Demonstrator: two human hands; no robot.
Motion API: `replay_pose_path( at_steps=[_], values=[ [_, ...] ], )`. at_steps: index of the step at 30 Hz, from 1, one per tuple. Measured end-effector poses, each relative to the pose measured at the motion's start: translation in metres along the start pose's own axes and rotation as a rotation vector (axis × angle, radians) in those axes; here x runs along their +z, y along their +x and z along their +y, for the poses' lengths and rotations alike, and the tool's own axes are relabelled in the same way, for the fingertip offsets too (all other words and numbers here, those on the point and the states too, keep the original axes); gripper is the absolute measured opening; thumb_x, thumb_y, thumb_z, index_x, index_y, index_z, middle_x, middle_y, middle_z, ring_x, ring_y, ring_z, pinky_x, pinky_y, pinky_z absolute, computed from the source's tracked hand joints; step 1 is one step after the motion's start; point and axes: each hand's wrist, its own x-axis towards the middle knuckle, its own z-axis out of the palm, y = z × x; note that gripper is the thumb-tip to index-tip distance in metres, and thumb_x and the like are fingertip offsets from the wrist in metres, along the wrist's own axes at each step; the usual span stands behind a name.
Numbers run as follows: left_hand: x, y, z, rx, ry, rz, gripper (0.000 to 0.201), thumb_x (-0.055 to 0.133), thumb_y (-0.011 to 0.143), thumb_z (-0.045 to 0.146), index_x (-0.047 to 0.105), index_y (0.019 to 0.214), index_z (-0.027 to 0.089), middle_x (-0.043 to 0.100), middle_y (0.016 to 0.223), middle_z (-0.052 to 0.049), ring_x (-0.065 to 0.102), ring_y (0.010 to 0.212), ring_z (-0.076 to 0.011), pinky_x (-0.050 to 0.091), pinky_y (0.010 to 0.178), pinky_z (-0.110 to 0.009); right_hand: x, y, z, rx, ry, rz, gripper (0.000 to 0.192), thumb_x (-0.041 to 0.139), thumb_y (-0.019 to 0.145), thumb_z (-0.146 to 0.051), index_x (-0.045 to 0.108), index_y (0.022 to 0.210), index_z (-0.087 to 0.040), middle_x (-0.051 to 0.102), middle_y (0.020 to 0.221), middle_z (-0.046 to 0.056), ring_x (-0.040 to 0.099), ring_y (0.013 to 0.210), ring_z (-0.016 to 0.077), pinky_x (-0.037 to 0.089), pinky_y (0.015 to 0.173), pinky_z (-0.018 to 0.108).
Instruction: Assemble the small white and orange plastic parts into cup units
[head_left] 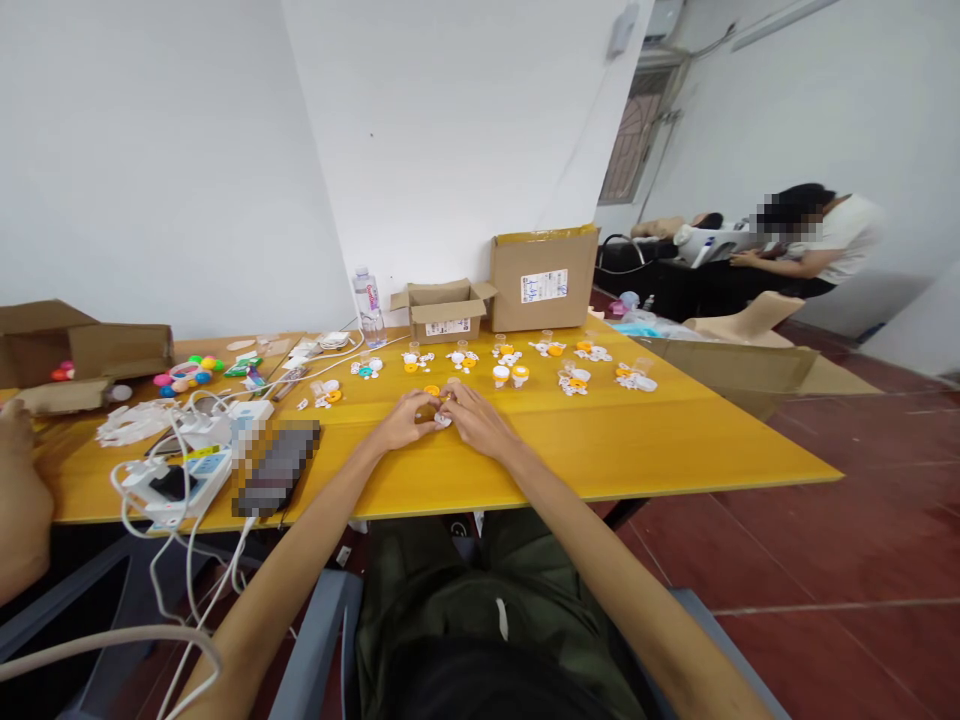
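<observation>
My left hand (403,420) and my right hand (474,418) meet on the yellow table (600,440), fingers pinched together on a small white and orange toy piece (441,416). An orange ring piece (431,390) lies just beyond my fingertips. Several small white and orange toy figures (510,372) stand in rows further back on the table, some with clear cups over them.
Two cardboard boxes (543,278) and a water bottle (368,306) stand by the wall. Chargers, cables and devices (187,470) crowd the left side, beside colourful balls (187,376) and another box (82,350). Another person's arm (19,500) rests at far left. A seated person (817,240) works at right.
</observation>
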Motion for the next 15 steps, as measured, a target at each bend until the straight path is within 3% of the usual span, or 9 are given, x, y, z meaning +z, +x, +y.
replay_pose_path(
  at_steps=[15],
  values=[
    [-0.0003,0.0024,-0.0046,0.001,-0.026,0.040,0.021,0.068,0.085,0.035,0.072,0.101,0.021,0.073,0.106,-0.006,0.065,0.105,-0.0236,0.047,0.103,-0.041,-0.0038,0.0002,-0.0032,0.051,-0.042,0.063,0.023,0.042,0.096,-0.009,0.060,0.095,-0.024,0.060,0.107,0.008,0.056,0.098,0.0219,0.047,0.085,0.036]
  ],
)
